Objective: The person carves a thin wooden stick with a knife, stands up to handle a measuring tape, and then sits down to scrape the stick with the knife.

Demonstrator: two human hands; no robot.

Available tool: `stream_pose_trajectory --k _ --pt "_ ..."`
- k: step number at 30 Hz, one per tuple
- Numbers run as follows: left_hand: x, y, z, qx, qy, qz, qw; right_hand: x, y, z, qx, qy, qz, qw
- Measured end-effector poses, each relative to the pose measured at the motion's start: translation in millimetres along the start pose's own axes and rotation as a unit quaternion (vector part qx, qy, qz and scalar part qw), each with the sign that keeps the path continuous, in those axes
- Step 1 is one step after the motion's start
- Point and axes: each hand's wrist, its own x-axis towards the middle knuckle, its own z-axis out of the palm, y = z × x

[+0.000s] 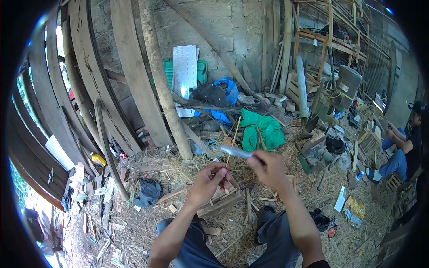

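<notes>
In the head view, the left hand [206, 184] pinches the lower part of a thin stick [236, 132] between thumb and fingertips, the stick rising at a slant above the hand; the right hand [269, 168] has its fingers curled around what looks like a knife [237, 152], its handle mostly hidden in the grip and its pale, slightly blurred blade pointing left; the blade crosses the stick just above the left fingers, though I cannot tell whether the two touch; below the hands is a wooden frame [222, 203], between the person's knees, with straw and wood scraps on the ground around it; ahead is a green plastic sheet [262, 130], and well apart on the right sits another person [405, 142]

The main risk, as I judge it, is a cut to the left hand, since the edge is so near the thumb and fingertips and could slip down the stick if pressed too hard; something so thin could also snap or bend under a deep bite, or twist in a loose pinch and turn the blade aside
</notes>
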Motion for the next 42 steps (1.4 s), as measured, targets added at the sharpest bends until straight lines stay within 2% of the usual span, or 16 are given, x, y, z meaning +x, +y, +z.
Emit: stream_pose_trajectory --k 2,5,7,10,13,16,19,21,25,27,30,33,36,37,39,42 --pt "-1.9 1.0 0.9 -0.013 0.002 0.000 1.000 -5.1 -16.0 5.6 -0.042 -0.084 -0.133 0.987" --pt "-5.4 2.2 2.1 -0.030 -0.026 0.007 0.999 -2.6 -20.2 6.3 -0.060 -0.062 -0.171 0.982" --pt "-7.0 5.4 6.1 -0.085 -0.042 -0.005 0.995 1.5 -14.3 4.3 -0.055 -0.046 -0.164 0.984" --pt "-3.8 -4.8 3.6 -0.060 -0.032 0.016 0.998 0.3 -15.6 3.0 -0.049 -0.062 -0.148 0.986" --pt "-6.0 -3.9 5.2 -0.094 -0.009 0.033 0.995 0.6 -20.1 4.1 -0.065 -0.070 -0.189 0.977" --pt "-3.7 4.7 7.5 -0.080 -0.013 0.028 0.996 2.8 -7.0 3.6 -0.061 -0.047 -0.135 0.988" --pt "0.6 0.8 9.5 -0.079 0.007 0.020 0.997 6.2 3.0 4.1 -0.088 0.010 -0.190 0.978" --pt "3.8 -1.3 8.5 -0.070 0.008 0.020 0.997 6.3 3.8 3.6 -0.084 -0.037 -0.124 0.988" --pt "9.6 -7.7 6.5 -0.068 0.014 0.009 0.998 9.3 10.6 2.4 -0.098 -0.051 -0.100 0.989" --pt "1.4 -6.1 5.0 -0.078 -0.012 0.004 0.997 13.0 34.1 -5.7 -0.170 0.009 0.017 0.985" --pt "-2.8 -9.0 -2.5 -0.069 -0.032 -0.009 0.997 22.0 66.5 -40.1 -0.183 0.086 0.082 0.976" --pt "1.4 -9.8 -5.9 -0.084 0.006 -0.038 0.996 9.2 55.1 -30.0 -0.182 0.055 0.077 0.979" --pt "-1.0 -4.1 -3.0 -0.148 0.019 -0.082 0.985 1.1 10.7 -5.5 -0.098 -0.035 -0.030 0.994" --pt "0.5 -1.4 -1.6 -0.191 0.010 -0.089 0.978 0.1 4.0 7.6 -0.097 -0.033 -0.031 0.994" --pt "0.1 -0.8 0.3 -0.195 0.000 -0.096 0.976 -6.1 -5.0 27.0 -0.039 -0.010 -0.202 0.979" --pt "-3.3 4.3 0.2 -0.180 -0.016 -0.093 0.979 4.8 -9.3 11.2 -0.070 -0.009 -0.141 0.987"
